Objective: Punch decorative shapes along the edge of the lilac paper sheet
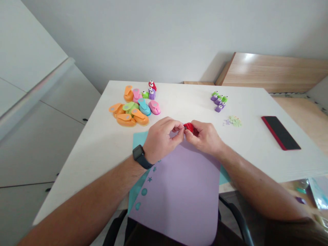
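Note:
My right hand (203, 136) has its thumb and fingers wrapped round a small red craft punch (189, 127). Closed in a pinch, my left hand (165, 138) meets the punch's left end; what lies between its fingertips, if anything, is too small to make out. Below both hands is a sheet of purple paper (189, 191), its near end hanging over the table's front edge. Along its left side runs a row of cut-out shapes, with circles, a star (150, 179) and a crown, showing blue-green through them. A turquoise sheet (139, 138) lies underneath the purple one.
Large craft punches in orange, pink, green and blue (145, 107) cluster at the back left, with several small ones beside them. Small purple and green punches (218, 100) stand back right, near pale paper cut-outs (234, 121). A black phone-like object with a red edge (280, 132) lies at right.

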A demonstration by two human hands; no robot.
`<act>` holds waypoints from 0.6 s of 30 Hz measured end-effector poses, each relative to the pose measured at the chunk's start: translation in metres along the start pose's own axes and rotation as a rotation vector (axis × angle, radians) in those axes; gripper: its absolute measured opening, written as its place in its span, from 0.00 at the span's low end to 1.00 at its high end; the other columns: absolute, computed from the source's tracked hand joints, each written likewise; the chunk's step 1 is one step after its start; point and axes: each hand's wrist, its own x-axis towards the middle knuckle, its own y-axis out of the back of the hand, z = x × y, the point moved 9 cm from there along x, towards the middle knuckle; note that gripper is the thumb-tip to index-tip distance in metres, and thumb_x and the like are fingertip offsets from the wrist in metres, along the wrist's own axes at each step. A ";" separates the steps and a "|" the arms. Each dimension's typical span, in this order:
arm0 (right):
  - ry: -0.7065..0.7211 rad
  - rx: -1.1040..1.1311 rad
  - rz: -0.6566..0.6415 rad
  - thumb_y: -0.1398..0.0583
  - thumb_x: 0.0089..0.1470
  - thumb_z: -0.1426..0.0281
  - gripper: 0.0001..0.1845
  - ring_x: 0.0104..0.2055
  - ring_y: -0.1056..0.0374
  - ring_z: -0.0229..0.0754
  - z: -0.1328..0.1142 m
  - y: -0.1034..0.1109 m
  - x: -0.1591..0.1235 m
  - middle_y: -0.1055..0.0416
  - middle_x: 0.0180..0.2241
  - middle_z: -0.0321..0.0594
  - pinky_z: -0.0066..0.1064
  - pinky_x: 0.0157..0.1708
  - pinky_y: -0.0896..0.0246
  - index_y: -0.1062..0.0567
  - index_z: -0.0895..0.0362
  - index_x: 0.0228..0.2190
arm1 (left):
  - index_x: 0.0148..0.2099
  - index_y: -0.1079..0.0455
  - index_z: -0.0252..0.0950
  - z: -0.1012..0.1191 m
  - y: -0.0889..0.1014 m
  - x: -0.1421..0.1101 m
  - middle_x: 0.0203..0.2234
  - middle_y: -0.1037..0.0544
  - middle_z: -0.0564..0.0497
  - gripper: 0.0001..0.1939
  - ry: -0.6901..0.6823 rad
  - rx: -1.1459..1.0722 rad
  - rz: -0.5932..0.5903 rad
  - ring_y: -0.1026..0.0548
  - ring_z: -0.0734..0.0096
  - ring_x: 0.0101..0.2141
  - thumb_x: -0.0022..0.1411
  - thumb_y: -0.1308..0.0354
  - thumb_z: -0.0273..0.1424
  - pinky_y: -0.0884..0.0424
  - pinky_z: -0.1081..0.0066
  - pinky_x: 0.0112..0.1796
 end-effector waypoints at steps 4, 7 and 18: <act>-0.004 -0.002 0.007 0.40 0.58 0.58 0.19 0.22 0.50 0.32 0.001 0.000 0.000 0.43 0.19 0.30 0.28 0.23 0.58 0.36 0.56 0.23 | 0.37 0.28 0.36 -0.001 -0.001 -0.001 0.31 0.23 0.52 0.02 0.018 -0.019 -0.014 0.25 0.71 0.33 0.64 0.40 0.25 0.29 0.70 0.38; 0.001 -0.008 0.015 0.40 0.58 0.58 0.19 0.22 0.50 0.32 0.001 0.001 0.000 0.43 0.19 0.30 0.28 0.23 0.58 0.37 0.56 0.23 | 0.37 0.28 0.36 -0.002 -0.001 -0.001 0.31 0.23 0.52 0.01 0.030 -0.034 -0.008 0.25 0.72 0.33 0.64 0.39 0.25 0.28 0.70 0.38; -0.006 -0.034 0.012 0.42 0.59 0.57 0.19 0.22 0.49 0.33 -0.001 0.001 -0.001 0.40 0.19 0.31 0.29 0.24 0.57 0.36 0.56 0.23 | 0.40 0.27 0.36 -0.005 0.002 -0.003 0.32 0.21 0.50 0.02 0.056 -0.049 0.048 0.24 0.71 0.33 0.63 0.38 0.27 0.27 0.69 0.36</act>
